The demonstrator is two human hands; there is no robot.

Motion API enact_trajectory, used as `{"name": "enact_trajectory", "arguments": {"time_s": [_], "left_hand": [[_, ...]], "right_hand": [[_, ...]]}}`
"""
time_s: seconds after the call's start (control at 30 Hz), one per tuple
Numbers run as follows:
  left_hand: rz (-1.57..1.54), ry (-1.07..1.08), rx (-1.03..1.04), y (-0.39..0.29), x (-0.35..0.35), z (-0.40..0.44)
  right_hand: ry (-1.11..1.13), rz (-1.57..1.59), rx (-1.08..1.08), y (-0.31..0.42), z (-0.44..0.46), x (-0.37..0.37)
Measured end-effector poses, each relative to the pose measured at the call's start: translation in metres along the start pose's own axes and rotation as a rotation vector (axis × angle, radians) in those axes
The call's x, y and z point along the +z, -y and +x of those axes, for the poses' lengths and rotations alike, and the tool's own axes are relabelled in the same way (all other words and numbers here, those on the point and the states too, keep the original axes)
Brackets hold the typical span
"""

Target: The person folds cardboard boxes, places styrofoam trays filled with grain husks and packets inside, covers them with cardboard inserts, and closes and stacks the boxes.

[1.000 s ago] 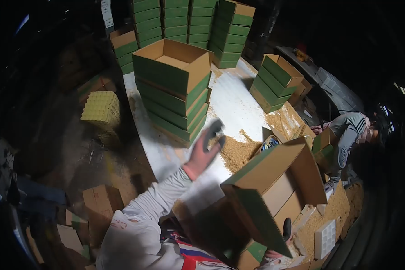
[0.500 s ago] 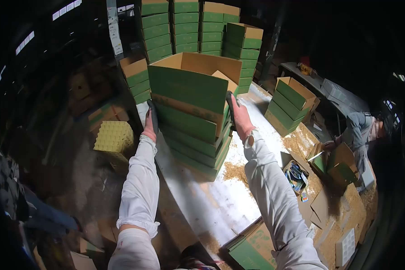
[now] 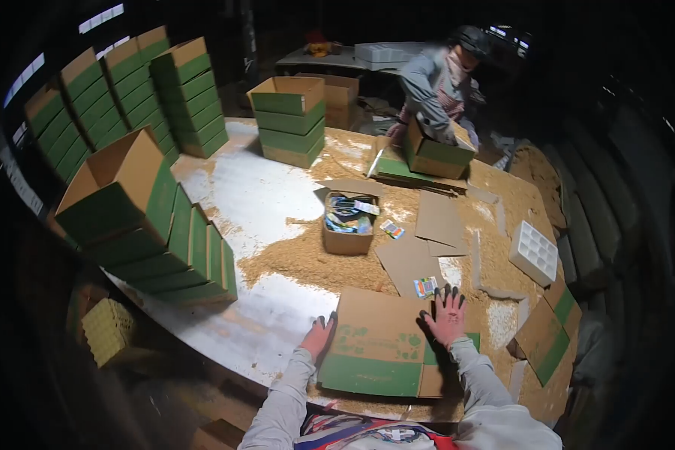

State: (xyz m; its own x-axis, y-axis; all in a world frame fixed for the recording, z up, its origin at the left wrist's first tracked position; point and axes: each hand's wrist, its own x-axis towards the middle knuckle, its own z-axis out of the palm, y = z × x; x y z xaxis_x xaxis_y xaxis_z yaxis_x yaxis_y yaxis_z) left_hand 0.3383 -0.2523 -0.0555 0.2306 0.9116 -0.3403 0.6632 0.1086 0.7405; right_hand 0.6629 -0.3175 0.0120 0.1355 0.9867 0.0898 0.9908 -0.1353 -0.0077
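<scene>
A flattened brown and green cardboard box (image 3: pixel 375 337) lies on the table in front of me. At its left edge is my left hand (image 3: pixel 319 334), fingers apart, with dark fingertips. My right hand (image 3: pixel 448 318) is spread over the upper right part of the cardboard. Just beyond the flat box are loose brown cardboard sheets (image 3: pixel 409 262) and a small printed card (image 3: pixel 425 286). An open carton (image 3: pixel 349 241) holding colourful packets stands farther back, beside spread sawdust-like material (image 3: pixel 300 259).
Stacked open green boxes (image 3: pixel 169 255) stand at the left, with more stacks (image 3: pixel 191 97) behind. A shorter stack (image 3: pixel 289 120) is at the back. Across the table a person (image 3: pixel 435 82) handles a box (image 3: pixel 436 154). A white compartment tray (image 3: pixel 533 253) lies at the right.
The view has swung right. Both hands have left the left-hand box stack and now rest at the flat cardboard. An open box earlier near my right hand now tops that stack.
</scene>
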Motion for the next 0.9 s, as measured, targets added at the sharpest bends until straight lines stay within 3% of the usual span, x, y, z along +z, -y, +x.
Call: {"name": "enact_trajectory", "arguments": {"time_s": [0.03, 0.07, 0.1, 0.13, 0.2, 0.23, 0.33, 0.4, 0.43, 0.5, 0.53, 0.57, 0.63, 0.67, 0.73, 0.83, 0.87, 0.9], "left_hand": [[0.204, 0.023, -0.108, -0.005, 0.033, 0.001], [0.292, -0.202, -0.173, -0.028, 0.054, -0.003], [0.129, -0.209, -0.144, -0.033, 0.045, -0.008], [0.164, -0.271, -0.119, -0.056, 0.034, -0.022], [0.080, -0.191, 0.036, -0.123, 0.000, -0.058], [-0.201, -0.148, 0.151, -0.125, -0.002, -0.061], [-0.597, -0.088, 0.327, -0.138, -0.046, -0.093], [-0.755, 0.054, 0.406, -0.122, -0.068, -0.099], [-0.537, 0.251, 0.264, -0.117, -0.097, -0.102], [-0.459, 0.579, 0.329, -0.156, -0.133, -0.113], [-0.600, 0.720, 0.546, -0.195, -0.146, -0.118], [-0.590, 0.854, 0.610, -0.222, -0.148, -0.117], [0.233, 0.772, 0.409, -0.265, -0.130, -0.112], [0.352, 0.834, 0.547, -0.250, -0.099, -0.083], [0.407, 0.988, 0.589, -0.267, -0.082, -0.077], [0.383, 0.821, 0.782, -0.255, -0.080, -0.083], [0.337, 0.636, 0.954, -0.228, -0.064, -0.066], [0.379, 0.611, 0.798, -0.245, -0.075, -0.075]], "right_hand": [[0.023, 0.004, -0.028, -0.011, -0.012, 0.016], [-0.067, 0.087, -0.045, -0.010, -0.014, 0.010], [-0.094, 0.093, -0.038, -0.015, -0.010, 0.012], [-0.102, 0.113, -0.033, -0.016, -0.015, 0.018], [-0.026, 0.152, -0.006, -0.018, -0.017, 0.016], [-0.135, 0.095, -0.046, -0.023, -0.015, 0.017], [-0.362, 0.220, -0.082, -0.053, -0.021, -0.113], [-0.662, 0.199, -0.290, -0.064, -0.034, -0.180], [-0.569, 0.165, -0.374, -0.062, -0.046, -0.192], [-0.500, 0.072, -0.472, -0.059, -0.077, -0.175], [-0.530, 0.013, -0.488, -0.059, -0.086, -0.159], [-0.490, 0.076, -0.459, -0.056, -0.090, -0.165], [-0.507, 0.090, -0.419, -0.047, -0.079, -0.175], [-0.499, 0.092, -0.400, -0.045, -0.079, -0.176], [-0.477, 0.027, -0.442, -0.046, -0.086, -0.184], [-0.451, 0.073, -0.519, -0.044, -0.139, -0.185], [-0.435, 0.132, -0.548, -0.046, -0.156, -0.181], [-0.411, 0.199, -0.582, -0.050, -0.165, -0.181]]}}
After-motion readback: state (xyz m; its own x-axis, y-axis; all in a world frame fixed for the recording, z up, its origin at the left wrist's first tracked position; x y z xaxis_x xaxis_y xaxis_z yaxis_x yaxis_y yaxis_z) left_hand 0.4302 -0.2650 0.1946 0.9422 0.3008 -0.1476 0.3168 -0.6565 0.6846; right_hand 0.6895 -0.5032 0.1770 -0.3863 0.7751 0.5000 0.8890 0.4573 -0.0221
